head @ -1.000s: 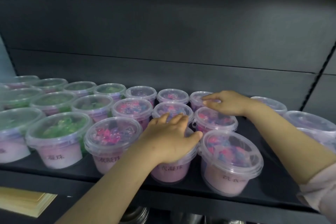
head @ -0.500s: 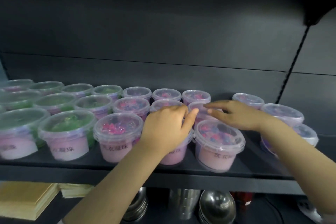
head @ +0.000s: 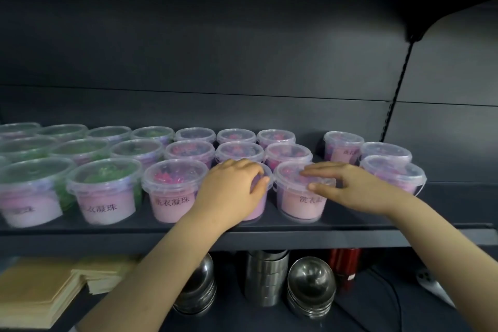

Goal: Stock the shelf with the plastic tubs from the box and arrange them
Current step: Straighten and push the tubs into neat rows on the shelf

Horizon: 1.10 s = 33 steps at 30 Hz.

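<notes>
Plastic tubs stand in three rows on a dark shelf (head: 350, 226), running from its left end toward the right. At the left end the green-filled tubs (head: 103, 191) fill all three rows; one of them sits at the front edge with a pink label band around it. Next along the front edge is a pink-filled tub (head: 172, 191) with printed characters on its side, just beside the green one.

The left hand (head: 231, 191) comes up from below the front edge and is curled over the front-row tub (head: 260, 205) that stands to the right of that pink one. The palm covers most of its lid and the fingers wrap around the far rim, so little of the tub shows except its right side.

Touching or nearly touching it on the right is the last front-row tub (head: 299, 197) of this block. The right hand (head: 347, 187) reaches in from the right, fingers extended across the lid and thumb pressed on the near rim, pinching the lid's right edge.

Behind both hands the middle-row tubs (head: 287, 155) and back row continue. Farther right, set apart by a bare gap of shelf, a small cluster of three tubs (head: 388, 170) stands near the right side, clear of the right forearm.
</notes>
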Motion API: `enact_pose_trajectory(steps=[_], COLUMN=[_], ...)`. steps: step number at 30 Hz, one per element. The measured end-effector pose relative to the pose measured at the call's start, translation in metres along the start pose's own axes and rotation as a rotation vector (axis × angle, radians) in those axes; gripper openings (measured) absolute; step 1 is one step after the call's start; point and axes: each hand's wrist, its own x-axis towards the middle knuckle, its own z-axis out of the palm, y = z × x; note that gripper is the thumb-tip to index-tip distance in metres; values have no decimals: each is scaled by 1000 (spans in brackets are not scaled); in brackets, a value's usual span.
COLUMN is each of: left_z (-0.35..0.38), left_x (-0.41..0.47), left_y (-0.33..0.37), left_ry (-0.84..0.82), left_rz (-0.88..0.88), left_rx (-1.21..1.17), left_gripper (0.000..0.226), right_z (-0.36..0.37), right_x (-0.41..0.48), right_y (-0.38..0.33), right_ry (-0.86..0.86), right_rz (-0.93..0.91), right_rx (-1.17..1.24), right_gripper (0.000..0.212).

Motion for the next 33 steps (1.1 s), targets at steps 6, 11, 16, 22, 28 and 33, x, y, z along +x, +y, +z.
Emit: enact_pose_trajectory(steps=[6,11,16,22,28,33], left_z=[-7,-6,7,21,33,40], left_x=[8,22,45,82,83,86], left_y=[14,39,66,97,98,93], left_ry=[-48,-21,-71,-290,-410,-433], left_rz=[-68,-5,-9,-114,-241,-218], left_rx=[-31,-48,-95,-119,-118,-59], left_gripper=[43,48,50,46,55,59], right_z=[0,-25,-52,-59,-63,-54], right_x=[-6,-27,-52,-55,-52,-45], right_y=[4,43,100,130,123,105], right_ry=[45,216,332,220,133,73], right_rz=[19,116,225,251,134,42], right_rx=[-3,-66,-133,-103,13,85], right_gripper=[45,44,43,32,31,34])
